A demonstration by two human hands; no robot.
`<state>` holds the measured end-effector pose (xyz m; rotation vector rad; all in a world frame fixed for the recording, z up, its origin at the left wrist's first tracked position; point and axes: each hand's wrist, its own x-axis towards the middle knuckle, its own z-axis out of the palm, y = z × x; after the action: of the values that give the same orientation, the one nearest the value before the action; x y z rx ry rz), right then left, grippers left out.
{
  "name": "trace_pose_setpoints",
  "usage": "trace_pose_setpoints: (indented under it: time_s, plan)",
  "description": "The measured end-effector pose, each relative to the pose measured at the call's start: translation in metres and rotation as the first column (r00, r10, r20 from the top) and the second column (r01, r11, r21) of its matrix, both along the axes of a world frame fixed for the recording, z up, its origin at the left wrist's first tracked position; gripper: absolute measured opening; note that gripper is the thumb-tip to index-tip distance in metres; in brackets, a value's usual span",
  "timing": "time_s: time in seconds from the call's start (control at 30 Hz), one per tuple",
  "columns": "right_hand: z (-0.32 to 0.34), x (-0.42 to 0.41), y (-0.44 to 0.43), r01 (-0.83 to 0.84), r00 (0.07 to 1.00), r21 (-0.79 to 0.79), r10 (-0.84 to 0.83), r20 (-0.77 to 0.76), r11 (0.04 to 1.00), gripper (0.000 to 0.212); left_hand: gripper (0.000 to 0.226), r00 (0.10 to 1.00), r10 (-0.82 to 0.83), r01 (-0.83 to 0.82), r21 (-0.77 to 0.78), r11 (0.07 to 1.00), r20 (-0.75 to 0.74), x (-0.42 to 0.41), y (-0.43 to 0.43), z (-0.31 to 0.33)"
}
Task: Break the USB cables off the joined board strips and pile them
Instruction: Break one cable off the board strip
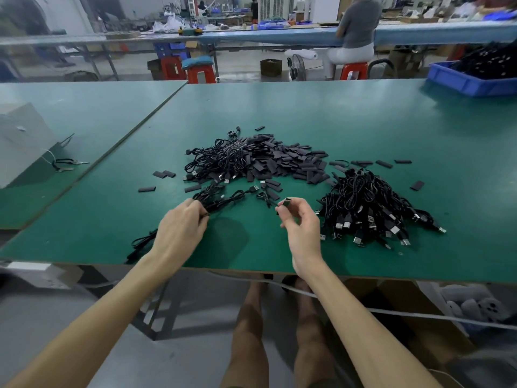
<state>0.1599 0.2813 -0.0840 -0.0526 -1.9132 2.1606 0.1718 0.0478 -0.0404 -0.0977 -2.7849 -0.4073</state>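
Left hand (181, 224) grips a cable bundle (221, 198); right hand (300, 224) pinches, apparently, a board piece (287, 202). Finished pile (369, 211) at three o'clock; sizeable heap (251, 161) at twelve remains.

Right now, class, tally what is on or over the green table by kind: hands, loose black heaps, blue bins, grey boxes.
Hands: 2
Loose black heaps: 2
Blue bins: 1
Grey boxes: 1
Total: 6

on my green worktop (363, 121) the heap of short flat black pieces (288, 161) lies before me, the pile of loose black usb cables (363, 203) right of it, the blue plastic bin (461, 82) behind, far right.
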Motion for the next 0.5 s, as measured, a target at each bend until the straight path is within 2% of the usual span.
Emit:
trace_pose_setpoints:
  time_s: [0.1, 0.17, 0.27, 0.5]
  plan:
    - [0.000, -0.001, -0.001, -0.060, 0.998, -0.027, 0.060, 0.003, 0.998, 0.013, 0.007, 1.000, -0.024, 0.024, -0.019, 1.000, 0.020, -0.002, -0.009, 0.002]
    - [0.001, 0.000, -0.001, -0.118, 0.993, -0.100, 0.116, -0.021, 0.988, 0.015, 0.015, 0.997, -0.075, 0.076, -0.021, 0.997, 0.011, -0.005, -0.005, 0.006]
    - [0.002, 0.002, 0.001, -0.189, 0.981, -0.128, 0.182, -0.062, 0.974, 0.012, 0.018, 0.986, -0.163, 0.163, -0.002, 0.987, -0.025, -0.018, 0.011, 0.015]
    - [0.001, 0.002, -0.001, -0.201, 0.979, -0.127, 0.204, 0.007, 0.971, 0.021, 0.021, 0.941, -0.314, 0.308, 0.063, 0.949, 0.129, -0.076, 0.066, 0.030]
